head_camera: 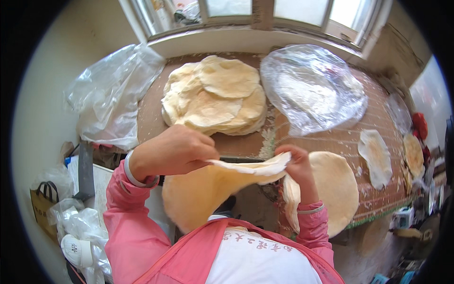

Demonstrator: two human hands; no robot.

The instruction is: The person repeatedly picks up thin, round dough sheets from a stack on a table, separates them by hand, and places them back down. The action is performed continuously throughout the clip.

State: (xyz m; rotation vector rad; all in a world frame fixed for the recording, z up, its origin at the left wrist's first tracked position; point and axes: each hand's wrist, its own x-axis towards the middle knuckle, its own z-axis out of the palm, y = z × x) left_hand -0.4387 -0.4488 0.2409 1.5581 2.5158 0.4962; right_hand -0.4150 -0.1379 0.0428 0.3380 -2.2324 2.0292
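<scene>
A thin, pale round sheet, like a dried loofah or fish-maw piece (198,195), hangs between my hands, its upper edge folded and whitish. My left hand (177,151) pinches that edge at one end, and my right hand (296,163) grips the other end. Beyond my hands a pile of similar pale sheets (216,96) lies on the brown table (149,124). Another round sheet (333,188) rests at the table's near edge, beside my right forearm. A folded pale piece (291,202) stands next to it, partly hidden by my right wrist.
Clear plastic (312,88) covers whitish material at the back right. A plastic bag (113,96) lies at the back left. A narrow pale piece (375,158) and a small round one (414,155) lie at right. Windows (230,9) stand behind the table.
</scene>
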